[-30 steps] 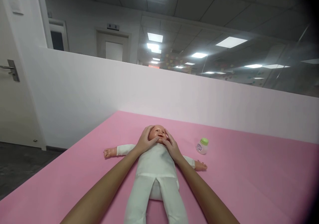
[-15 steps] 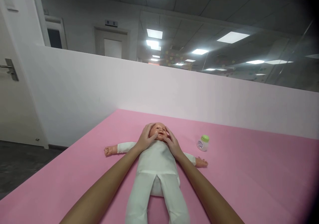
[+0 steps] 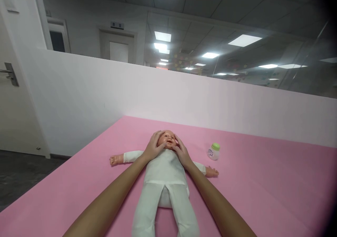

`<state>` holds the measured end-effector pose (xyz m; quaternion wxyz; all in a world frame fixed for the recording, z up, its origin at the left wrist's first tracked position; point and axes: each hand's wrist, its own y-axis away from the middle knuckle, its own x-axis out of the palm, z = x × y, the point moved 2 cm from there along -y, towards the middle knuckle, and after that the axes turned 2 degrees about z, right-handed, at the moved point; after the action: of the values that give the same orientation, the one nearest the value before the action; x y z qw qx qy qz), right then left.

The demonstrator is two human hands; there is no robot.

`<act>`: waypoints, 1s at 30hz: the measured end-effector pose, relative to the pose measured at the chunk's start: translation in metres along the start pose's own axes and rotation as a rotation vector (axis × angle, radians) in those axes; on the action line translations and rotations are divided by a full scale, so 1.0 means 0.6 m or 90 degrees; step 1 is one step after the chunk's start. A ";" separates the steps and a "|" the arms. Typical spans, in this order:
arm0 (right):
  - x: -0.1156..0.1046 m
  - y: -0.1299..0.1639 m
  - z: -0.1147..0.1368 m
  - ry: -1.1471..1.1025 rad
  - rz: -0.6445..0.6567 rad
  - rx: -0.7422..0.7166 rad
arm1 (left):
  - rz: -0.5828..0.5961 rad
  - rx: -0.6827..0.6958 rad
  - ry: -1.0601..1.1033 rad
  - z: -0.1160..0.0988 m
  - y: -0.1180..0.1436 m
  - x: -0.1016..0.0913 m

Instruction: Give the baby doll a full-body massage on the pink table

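A baby doll (image 3: pixel 165 168) with a white cloth body lies on its back on the pink table top (image 3: pixel 86 173), its head away from me and its arms spread wide. My left hand (image 3: pixel 153 145) cups the left side of the doll's head, the thumb along its cheek near the chin. On the other side, my right hand (image 3: pixel 182 152) curves round the head in the same way, thumb by the jaw. Between both hands the doll's face stays visible. A small clear jar (image 3: pixel 213 151) with a green lid and a printed label stands to the right of the doll.
A low white partition (image 3: pixel 184 96) runs along the table's back edge. At the far left is a door with a metal handle (image 3: pixel 12 74), beside dark flooring (image 3: pixel 21 177). Glass and lit ceiling panels show beyond the partition.
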<state>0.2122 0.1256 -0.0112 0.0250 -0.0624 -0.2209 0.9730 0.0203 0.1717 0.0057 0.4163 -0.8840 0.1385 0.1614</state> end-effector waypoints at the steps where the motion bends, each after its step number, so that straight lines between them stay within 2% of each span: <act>1: 0.000 0.000 0.001 -0.001 -0.002 0.003 | 0.000 0.001 0.001 0.000 0.000 0.000; 30: 0.000 -0.007 -0.011 0.015 -0.005 -0.014 | -0.011 -0.023 -0.027 -0.008 -0.003 0.000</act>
<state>0.2132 0.1319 -0.0152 0.0305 -0.0735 -0.2315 0.9696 0.0219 0.1690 0.0095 0.4046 -0.8889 0.1191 0.1787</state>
